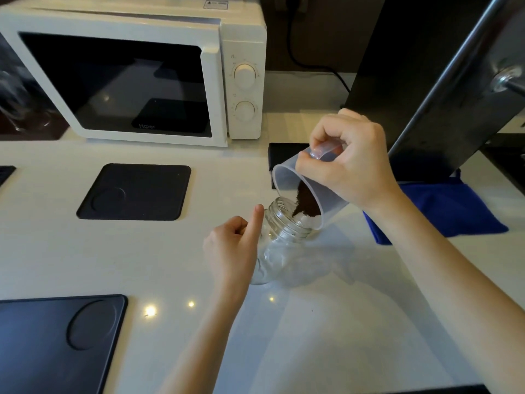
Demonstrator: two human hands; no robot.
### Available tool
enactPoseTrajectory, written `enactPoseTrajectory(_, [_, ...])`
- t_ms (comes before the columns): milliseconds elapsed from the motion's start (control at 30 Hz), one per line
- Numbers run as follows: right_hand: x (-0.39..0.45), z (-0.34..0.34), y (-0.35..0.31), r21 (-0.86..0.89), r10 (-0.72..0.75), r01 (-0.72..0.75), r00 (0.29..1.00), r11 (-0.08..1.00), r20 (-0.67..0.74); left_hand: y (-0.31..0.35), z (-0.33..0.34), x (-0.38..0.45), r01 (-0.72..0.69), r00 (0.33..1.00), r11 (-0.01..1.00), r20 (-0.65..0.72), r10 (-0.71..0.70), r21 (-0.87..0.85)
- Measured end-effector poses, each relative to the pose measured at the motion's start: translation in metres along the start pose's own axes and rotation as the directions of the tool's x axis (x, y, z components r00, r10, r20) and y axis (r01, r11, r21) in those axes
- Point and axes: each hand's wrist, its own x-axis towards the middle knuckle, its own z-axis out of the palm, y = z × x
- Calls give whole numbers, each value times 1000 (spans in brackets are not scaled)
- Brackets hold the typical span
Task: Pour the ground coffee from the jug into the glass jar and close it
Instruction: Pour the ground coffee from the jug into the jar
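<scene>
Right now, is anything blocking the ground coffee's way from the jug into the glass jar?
Nothing visible does. The right hand tips the plastic jug over the glass jar, whose mouth is open with no lid. The ground coffee sits at the jug's rim. The left hand holds the jar's side.

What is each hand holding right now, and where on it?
The right hand grips the plastic jug by its handle, tilted over the glass jar. The left hand steadies the jar at its side, below the neck.
</scene>
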Motion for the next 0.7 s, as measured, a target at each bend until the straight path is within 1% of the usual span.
enactPoseTrajectory(133, [1,1,0,-34,-32,32,999,999,6,0,0,0,4,1000,1000,-1,-4,-14])
enactPoseTrajectory(233, [2,1,1,1,-10,10,1000,1000,9,1,0,0,2,1000,1000,-5,-2,-14])
enactPoseTrajectory(333, [1,3,1,-23,-18,18,1000,1000,12,1,-1,0,6,1000,1000,-2,-6,-23])
enactPoseTrajectory(433, [2,2,1,-2,0,0,1000,1000,9,0,-1,0,5,1000,1000,-1,-5,-20])
enactPoseTrajectory(700, [2,3,0,-32,-27,27,1000,999,12,0,0,0,12,1000,1000,-14,-12,-20])
